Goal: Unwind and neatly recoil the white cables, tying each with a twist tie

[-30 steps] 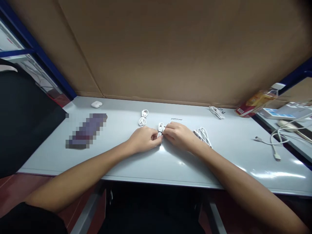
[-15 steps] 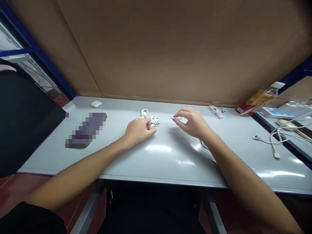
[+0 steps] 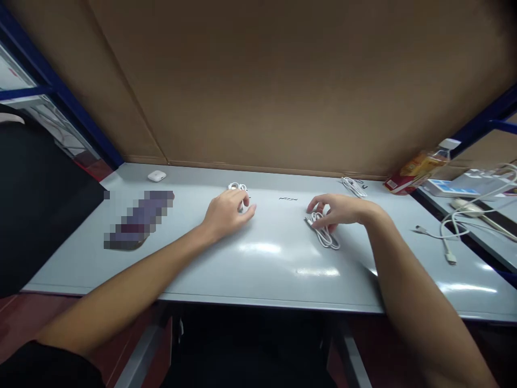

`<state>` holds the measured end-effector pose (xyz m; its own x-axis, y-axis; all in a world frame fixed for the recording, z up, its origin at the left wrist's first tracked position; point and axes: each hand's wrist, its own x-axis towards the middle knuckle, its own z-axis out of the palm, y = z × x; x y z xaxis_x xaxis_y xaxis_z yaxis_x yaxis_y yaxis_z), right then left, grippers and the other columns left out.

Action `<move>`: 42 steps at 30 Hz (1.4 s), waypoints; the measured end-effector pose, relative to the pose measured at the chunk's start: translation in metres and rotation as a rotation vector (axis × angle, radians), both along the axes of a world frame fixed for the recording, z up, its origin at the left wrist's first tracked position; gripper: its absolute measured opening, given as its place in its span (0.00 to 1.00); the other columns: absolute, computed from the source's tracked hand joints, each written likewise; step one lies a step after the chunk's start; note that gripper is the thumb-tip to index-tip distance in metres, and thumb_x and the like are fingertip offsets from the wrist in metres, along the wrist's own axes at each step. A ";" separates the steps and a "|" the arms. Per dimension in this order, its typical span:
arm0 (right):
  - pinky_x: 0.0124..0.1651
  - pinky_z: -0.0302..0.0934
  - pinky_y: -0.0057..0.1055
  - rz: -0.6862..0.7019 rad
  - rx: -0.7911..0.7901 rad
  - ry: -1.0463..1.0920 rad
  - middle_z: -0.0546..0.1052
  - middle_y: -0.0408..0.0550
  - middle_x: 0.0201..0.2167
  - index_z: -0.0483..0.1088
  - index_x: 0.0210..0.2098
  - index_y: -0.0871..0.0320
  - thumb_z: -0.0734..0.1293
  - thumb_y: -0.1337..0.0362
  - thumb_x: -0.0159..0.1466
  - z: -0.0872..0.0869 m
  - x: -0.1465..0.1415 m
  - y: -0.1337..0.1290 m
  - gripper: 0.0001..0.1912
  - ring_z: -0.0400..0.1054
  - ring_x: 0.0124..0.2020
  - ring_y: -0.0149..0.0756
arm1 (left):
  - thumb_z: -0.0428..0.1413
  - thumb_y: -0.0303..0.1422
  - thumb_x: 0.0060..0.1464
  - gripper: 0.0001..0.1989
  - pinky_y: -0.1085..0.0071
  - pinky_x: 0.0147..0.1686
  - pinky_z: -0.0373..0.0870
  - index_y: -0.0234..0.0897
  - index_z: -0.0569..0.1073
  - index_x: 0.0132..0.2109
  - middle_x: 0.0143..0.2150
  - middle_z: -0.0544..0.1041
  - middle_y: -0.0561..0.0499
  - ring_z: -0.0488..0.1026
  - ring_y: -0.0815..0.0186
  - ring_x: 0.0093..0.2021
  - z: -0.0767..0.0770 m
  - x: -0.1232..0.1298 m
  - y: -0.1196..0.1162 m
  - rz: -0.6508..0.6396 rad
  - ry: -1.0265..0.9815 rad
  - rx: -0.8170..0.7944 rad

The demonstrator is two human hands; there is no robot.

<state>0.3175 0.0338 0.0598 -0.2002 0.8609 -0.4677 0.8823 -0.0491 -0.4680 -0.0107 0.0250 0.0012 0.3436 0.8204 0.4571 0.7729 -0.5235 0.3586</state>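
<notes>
My left hand (image 3: 228, 213) rests on the desk, its thumb apart from the curled index finger. Beside its fingers are white coiled cables (image 3: 236, 186), largely covered by the hand. A black tie end pokes out there. Toward the right, my right hand (image 3: 333, 211) has its thumb and fingers around a white coiled cable (image 3: 325, 237) that lies on the desk; one loop sticks out toward me. Between the hands, farther back, lie thin black twist ties (image 3: 288, 199).
Another coiled white cable (image 3: 353, 186) is at the back right, near a bottle (image 3: 420, 167). Loose white cables (image 3: 448, 231) trail over the desk's (image 3: 258, 275) right side. A white earbud case (image 3: 156, 176) and a blurred-out flat object (image 3: 139, 220) are left. Cardboard (image 3: 258, 86) stands behind.
My right hand has left the black twist ties, which now lie on the desk, and moved nearer to me onto the white cable. My left thumb and index finger have parted from a coiled cable.
</notes>
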 end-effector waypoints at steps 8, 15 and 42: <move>0.37 0.72 0.35 0.058 0.059 0.482 0.82 0.50 0.43 0.72 0.53 0.54 0.69 0.55 0.68 -0.025 -0.070 -0.013 0.17 0.78 0.32 0.38 | 0.57 0.36 0.65 0.12 0.65 0.47 0.71 0.41 0.77 0.53 0.50 0.75 0.46 0.74 0.61 0.47 -0.009 0.012 -0.017 -0.548 0.010 -0.170; 0.38 0.67 0.33 0.254 0.192 0.247 0.81 0.49 0.40 0.77 0.48 0.55 0.72 0.54 0.63 -0.024 -0.058 -0.010 0.17 0.74 0.37 0.38 | 0.57 0.38 0.66 0.08 0.63 0.50 0.70 0.41 0.78 0.48 0.51 0.75 0.46 0.74 0.59 0.50 -0.009 0.009 -0.014 -0.532 -0.012 -0.205; 0.32 0.70 0.33 0.171 -0.013 0.564 0.80 0.51 0.46 0.66 0.65 0.50 0.65 0.63 0.67 -0.019 -0.064 -0.020 0.27 0.75 0.33 0.36 | 0.52 0.38 0.71 0.10 0.64 0.46 0.68 0.39 0.75 0.46 0.43 0.78 0.47 0.74 0.59 0.46 -0.002 0.001 -0.007 -0.485 -0.004 -0.351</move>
